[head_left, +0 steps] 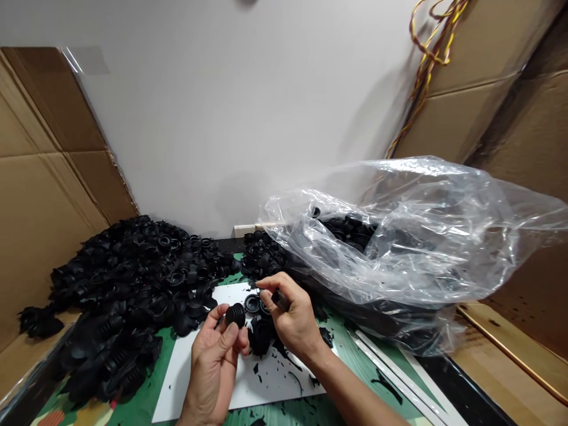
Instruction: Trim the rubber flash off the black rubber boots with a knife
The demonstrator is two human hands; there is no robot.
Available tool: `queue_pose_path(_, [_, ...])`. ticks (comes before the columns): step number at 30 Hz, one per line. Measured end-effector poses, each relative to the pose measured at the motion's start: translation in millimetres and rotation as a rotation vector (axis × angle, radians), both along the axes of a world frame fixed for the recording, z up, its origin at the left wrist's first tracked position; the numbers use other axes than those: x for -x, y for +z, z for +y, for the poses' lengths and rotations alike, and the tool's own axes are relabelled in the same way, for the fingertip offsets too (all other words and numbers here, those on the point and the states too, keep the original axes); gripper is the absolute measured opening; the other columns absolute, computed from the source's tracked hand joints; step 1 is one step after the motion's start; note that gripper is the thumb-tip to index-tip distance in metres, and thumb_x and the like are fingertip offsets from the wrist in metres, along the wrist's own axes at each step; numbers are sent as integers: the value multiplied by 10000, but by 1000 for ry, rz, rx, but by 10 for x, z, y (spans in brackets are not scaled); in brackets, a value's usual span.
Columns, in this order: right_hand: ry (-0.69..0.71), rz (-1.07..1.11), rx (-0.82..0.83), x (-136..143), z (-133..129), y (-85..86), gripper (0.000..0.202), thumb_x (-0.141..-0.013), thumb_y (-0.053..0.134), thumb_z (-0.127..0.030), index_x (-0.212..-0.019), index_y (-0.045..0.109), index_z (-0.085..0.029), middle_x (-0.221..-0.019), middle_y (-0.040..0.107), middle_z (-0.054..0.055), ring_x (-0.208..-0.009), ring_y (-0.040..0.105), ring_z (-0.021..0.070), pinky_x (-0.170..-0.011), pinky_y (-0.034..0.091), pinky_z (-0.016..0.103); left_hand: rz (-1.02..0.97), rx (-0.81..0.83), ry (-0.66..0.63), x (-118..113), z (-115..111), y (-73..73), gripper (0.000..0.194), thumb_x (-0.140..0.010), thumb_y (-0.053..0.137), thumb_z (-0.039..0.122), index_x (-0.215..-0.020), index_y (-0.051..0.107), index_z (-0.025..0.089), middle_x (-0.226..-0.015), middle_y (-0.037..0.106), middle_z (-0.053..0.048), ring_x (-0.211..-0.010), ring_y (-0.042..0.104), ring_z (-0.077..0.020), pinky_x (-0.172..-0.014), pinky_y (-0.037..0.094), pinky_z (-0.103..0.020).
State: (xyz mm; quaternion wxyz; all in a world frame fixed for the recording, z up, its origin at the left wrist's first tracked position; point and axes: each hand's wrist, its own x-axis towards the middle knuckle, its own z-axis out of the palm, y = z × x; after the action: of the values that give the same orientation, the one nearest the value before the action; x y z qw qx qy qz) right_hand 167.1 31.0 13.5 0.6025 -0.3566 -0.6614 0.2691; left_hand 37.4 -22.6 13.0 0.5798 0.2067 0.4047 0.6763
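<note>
My left hand (217,358) is closed around a small black ribbed rubber bellows (235,316), pinched between thumb and fingers above a white board. Just right of it, my right hand (290,313) is curled with thumb and forefinger close together. A dark object (280,300) shows inside its grip, mostly hidden, and a tiny black bit sits near the fingertips. Beneath the hands, a few black rubber rings (252,303) and more black pieces (261,337) lie on the white board (177,378), along with thin black scraps.
A large heap of black rubber parts (142,254) covers the left side. On the right stands a clear plastic bag (412,254) with more black parts inside. White strips (394,373) lie at right on the green surface (284,414). Cardboard walls (44,148) flank both sides.
</note>
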Motion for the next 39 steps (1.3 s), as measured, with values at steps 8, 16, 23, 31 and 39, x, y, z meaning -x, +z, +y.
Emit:
queue_pose_path(8, [61, -400, -274, 52, -108, -23, 180, -834, 466, -145, -901, 631, -167, -739, 622, 60, -561, 562, 133, -466, 389, 226, 33, 20, 66, 22, 31, -15, 506, -467, 855, 169, -872, 552, 176, -699, 647, -2, -518, 577, -106, -445, 461, -186])
queue_pose_path(16, [-72, -674, -375, 98, -157, -27, 202, -844, 402, -106, -761, 572, -179, -654, 580, 31, -461, 481, 121, -427, 295, 240, 88, -3, 101, 9, 15, 11, 457, -464, 850, 169, -832, 578, 182, -697, 661, -8, -521, 570, -106, -446, 440, -176])
queue_pose_path(23, [-205, -563, -136, 13, 53, -126, 118, -744, 474, -95, -727, 512, -205, -670, 552, 5, -478, 463, 120, -446, 298, 231, 77, -24, -24, -20, -65, 22, 432, -492, 840, 181, -852, 602, 159, -555, 562, 32, -417, 469, -79, -401, 356, -187])
queue_pose_path(31, [-225, -188, 164, -245, 224, -52, 97, -751, 441, -179, -660, 461, -209, -598, 502, -23, -541, 458, 144, -518, 358, 247, -25, -19, -82, 1, -22, -9, 335, -654, 762, 261, -939, 613, 169, -695, 638, -39, -499, 524, -116, -456, 387, -225])
queue_pose_path(39, [-24, -129, 185, -74, 50, -14, 141, -670, 477, -107, -764, 544, -188, -711, 585, 9, -651, 526, 162, -587, 420, 260, 287, -16, 64, -25, -32, -9, 454, -661, 746, 389, -1065, 625, 219, -911, 688, -71, -594, 606, -148, -495, 448, -235])
